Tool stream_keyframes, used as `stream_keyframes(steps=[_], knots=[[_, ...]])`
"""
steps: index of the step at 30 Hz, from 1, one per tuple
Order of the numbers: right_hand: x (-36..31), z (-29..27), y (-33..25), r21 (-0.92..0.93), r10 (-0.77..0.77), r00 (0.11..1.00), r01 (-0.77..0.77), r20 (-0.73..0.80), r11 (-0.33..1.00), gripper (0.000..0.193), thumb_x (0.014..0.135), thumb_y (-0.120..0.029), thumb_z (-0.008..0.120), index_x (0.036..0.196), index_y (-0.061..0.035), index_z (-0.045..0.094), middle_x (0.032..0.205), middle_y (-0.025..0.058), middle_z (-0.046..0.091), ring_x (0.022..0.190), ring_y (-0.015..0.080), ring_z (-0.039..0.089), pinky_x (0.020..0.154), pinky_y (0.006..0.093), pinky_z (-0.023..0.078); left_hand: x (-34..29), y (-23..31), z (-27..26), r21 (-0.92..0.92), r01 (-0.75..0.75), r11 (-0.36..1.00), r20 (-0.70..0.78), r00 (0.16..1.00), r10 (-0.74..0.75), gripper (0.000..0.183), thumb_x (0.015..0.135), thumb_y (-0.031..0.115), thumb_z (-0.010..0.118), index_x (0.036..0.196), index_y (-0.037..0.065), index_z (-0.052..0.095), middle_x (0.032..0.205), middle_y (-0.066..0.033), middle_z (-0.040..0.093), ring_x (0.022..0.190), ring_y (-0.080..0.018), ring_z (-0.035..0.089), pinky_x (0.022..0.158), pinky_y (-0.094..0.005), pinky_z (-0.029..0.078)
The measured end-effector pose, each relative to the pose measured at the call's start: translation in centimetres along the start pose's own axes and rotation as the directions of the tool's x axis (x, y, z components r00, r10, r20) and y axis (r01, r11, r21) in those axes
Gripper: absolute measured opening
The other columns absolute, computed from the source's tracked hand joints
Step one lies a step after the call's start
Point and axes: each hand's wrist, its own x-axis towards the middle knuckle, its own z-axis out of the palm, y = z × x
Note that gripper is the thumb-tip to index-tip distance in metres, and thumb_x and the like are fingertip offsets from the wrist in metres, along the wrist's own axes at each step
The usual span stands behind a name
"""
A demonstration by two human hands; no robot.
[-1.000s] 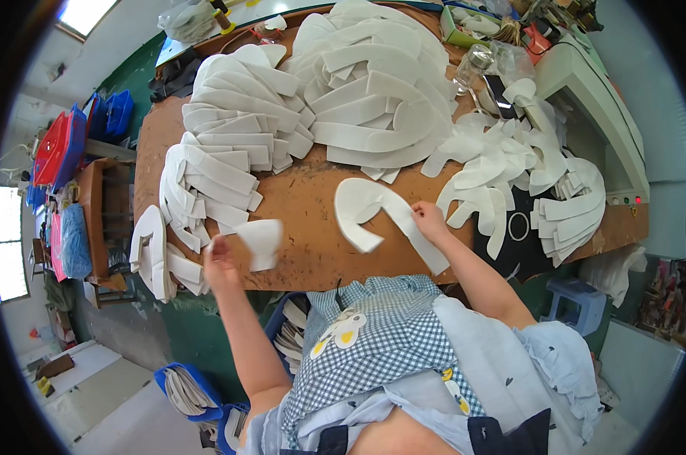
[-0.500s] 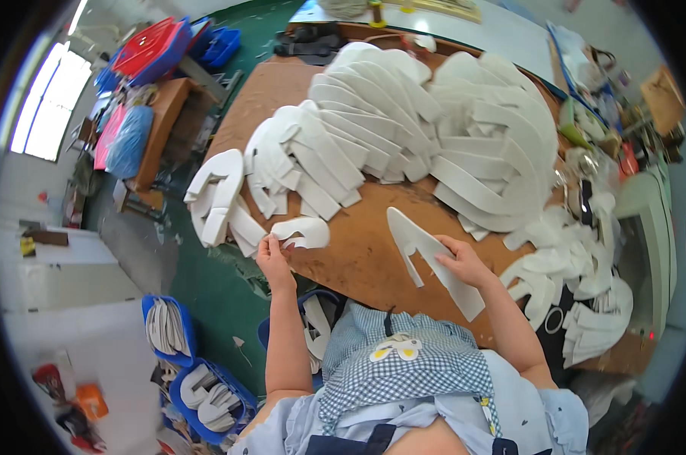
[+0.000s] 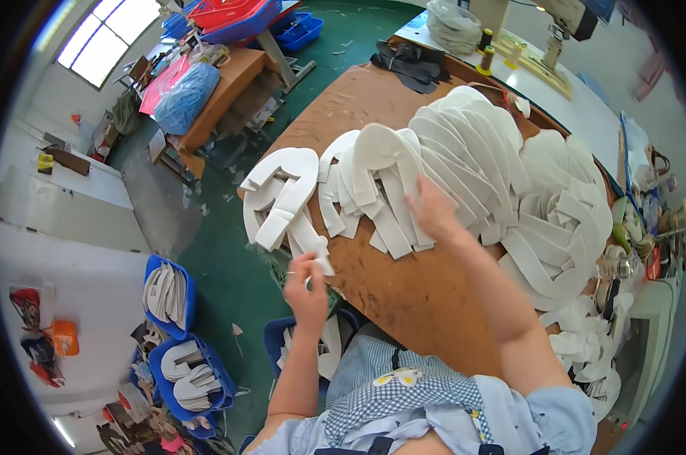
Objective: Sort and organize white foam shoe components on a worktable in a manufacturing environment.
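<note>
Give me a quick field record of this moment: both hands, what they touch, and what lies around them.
Left hand: at the near table edge, fingers on a white cut piece
Right hand: over the fanned rows of white U-shaped pieces, contact unclear
Surface: brown worktable
Left stack: small white pile at the table's edge
Floor: blue bins holding more white pieces
Far side: sewing machine

The white cut pieces (image 3: 449, 163) look like matt, soft foam or felt, the tabletop (image 3: 404, 280) like smooth matt brown board, the bins (image 3: 195, 371) beside it glossy blue plastic, the floor (image 3: 229, 250) dull green.
</note>
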Motion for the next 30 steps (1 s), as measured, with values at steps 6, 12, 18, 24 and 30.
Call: stream_keyframes(steps=[6,12,18,24,30], knots=[[-6.6,3.6,-1.4,0.577,0.155,0.609,-0.79,0.778,0.207,0.039,0.089,-0.028,0.063,0.114,0.0026,0.059,0.098,0.0067,0.065,0.085,0.0139,0.063,0.074,0.0284,0.051,-0.9,0.0,5.9,-0.099,-0.084,0.992,0.639,0.759,0.128,0.01,0.087,0.009,0.058,0.088,-0.001,0.06,0.101,-0.0136,0.066,0.083,-0.0259,0.064,0.077,-0.0341,0.049],[-15.3,3.1,5.8,0.622,0.398,0.638,-0.76,0.659,0.188,0.032,0.079,-0.005,0.064,0.11,0.0034,0.061,0.096,0.0071,0.065,0.081,0.0161,0.062,0.074,0.0282,0.05,9.4,-5.7,8.0,0.211,-0.242,0.947,0.38,0.913,0.148,0.046,0.077,0.018,0.072,0.114,0.001,0.052,0.113,-0.0198,0.056,0.103,-0.0353,0.054,0.084,-0.0415,0.044],[-24.8,0.4,8.7,0.613,0.611,0.591,-0.762,0.527,0.208,0.029,0.079,-0.004,0.063,0.107,0.0034,0.062,0.094,0.009,0.066,0.083,0.018,0.062,0.075,0.0295,0.049,18.0,-17.9,3.7,0.937,-0.069,0.344,0.196,0.915,-0.352,0.071,0.067,0.035,0.076,0.122,0.001,0.045,0.13,-0.0172,0.044,0.125,-0.0342,0.041,0.096,-0.0502,0.042],[-32.3,-0.7,9.5,0.673,0.703,0.539,-0.73,0.464,0.116,0.024,0.08,-0.005,0.063,0.103,0.0032,0.061,0.091,0.0076,0.065,0.078,0.0161,0.061,0.071,0.0284,0.049,18.7,-18.1,1.3,0.868,0.264,0.42,-0.031,0.874,-0.485,0.071,0.066,0.032,0.078,0.121,0.004,0.043,0.126,-0.0181,0.048,0.118,-0.0353,0.048,0.098,-0.0441,0.044],[-36.2,-2.9,10.0,0.712,0.722,0.55,-0.693,0.421,0.113,0.021,0.081,-0.004,0.062,0.101,0.0022,0.062,0.089,0.0062,0.066,0.076,0.0137,0.06,0.07,0.0268,0.048,13.2,-11.4,2.8,0.72,-0.008,0.694,-0.027,0.999,0.039,0.068,0.066,0.022,0.077,0.121,0.001,0.043,0.115,-0.0211,0.052,0.106,-0.0394,0.053,0.092,-0.0439,0.045]])
